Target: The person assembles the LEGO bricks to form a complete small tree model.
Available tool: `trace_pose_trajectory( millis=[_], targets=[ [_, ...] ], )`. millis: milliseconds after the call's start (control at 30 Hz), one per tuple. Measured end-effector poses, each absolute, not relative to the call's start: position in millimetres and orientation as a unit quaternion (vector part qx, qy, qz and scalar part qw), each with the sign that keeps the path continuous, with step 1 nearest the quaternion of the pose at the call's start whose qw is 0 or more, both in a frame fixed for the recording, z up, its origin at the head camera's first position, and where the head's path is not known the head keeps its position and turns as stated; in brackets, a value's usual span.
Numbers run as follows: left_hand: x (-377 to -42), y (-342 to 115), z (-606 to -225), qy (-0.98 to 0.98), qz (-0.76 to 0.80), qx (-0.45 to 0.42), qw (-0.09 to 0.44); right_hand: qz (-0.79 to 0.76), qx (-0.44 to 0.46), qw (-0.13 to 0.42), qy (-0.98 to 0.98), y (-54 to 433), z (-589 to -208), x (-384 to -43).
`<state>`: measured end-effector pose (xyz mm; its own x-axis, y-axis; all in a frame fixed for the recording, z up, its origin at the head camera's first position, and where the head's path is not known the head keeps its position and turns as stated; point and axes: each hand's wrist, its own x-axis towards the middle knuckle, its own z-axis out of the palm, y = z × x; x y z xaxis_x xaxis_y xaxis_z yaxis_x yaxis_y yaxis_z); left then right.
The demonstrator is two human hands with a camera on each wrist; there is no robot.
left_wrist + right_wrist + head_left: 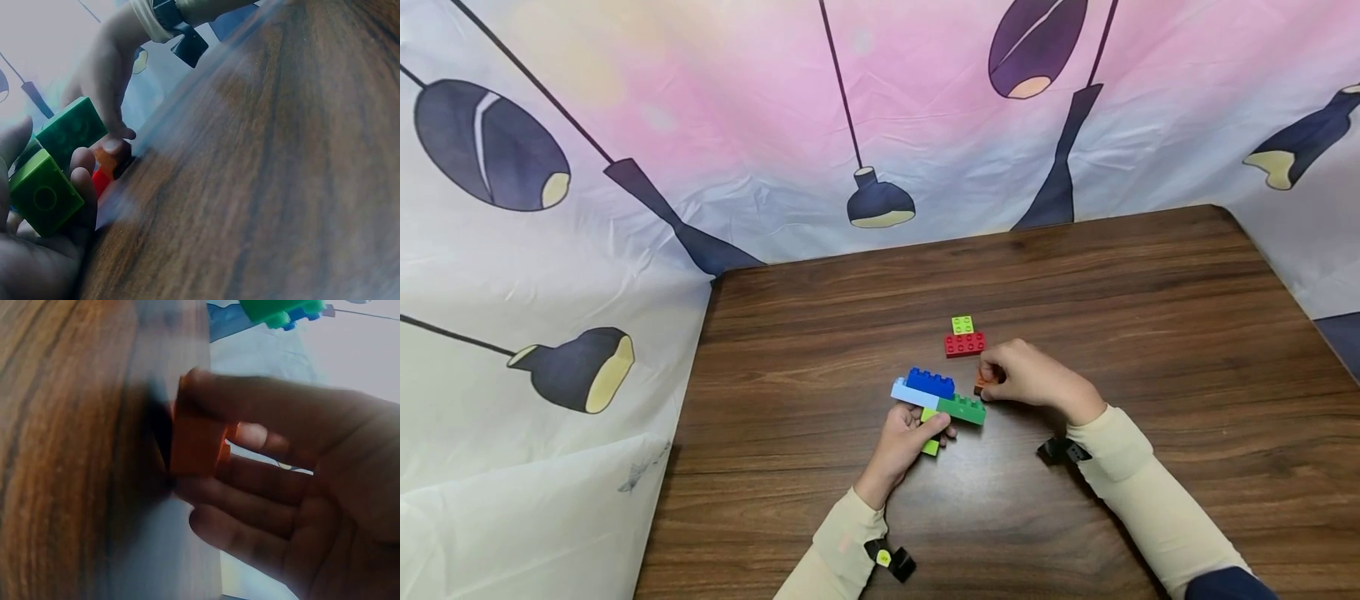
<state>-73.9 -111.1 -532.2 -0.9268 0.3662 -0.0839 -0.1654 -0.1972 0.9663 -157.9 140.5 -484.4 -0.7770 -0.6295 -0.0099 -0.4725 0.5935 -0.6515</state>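
My left hand (895, 442) grips a built block piece by its lime-green brick (930, 447), thumb across the front. On top of that sit a light blue brick (913, 394) and a green brick (962, 410) end to end, with a dark blue brick (931, 383) above them. In the left wrist view, the lime brick's end (45, 194) faces the camera. My right hand (1033, 379) pinches an orange brick (197, 444) between thumb and fingers, close over the tabletop. The fingers hide much of it in the head view.
Just beyond the hands, a red brick (964, 345) lies on the brown wooden table (820, 333), and a small lime-green brick (962, 324) is directly behind it. A printed cloth (775, 125) with lamp pictures hangs along the table's far and left edges.
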Motion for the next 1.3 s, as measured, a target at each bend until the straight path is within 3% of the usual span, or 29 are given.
trace_pose_trajectory(
  millis=[600,1300],
  targets=[
    [-75,-112,-534,0.626,0.757,0.105,0.157,-0.480,-0.333,0.223,0.780,141,-469,-155],
    [-74,-110,-533,0.640,0.749,0.097,0.141,-0.473,-0.349,0.192,0.786,132,-463,-146]
  ],
)
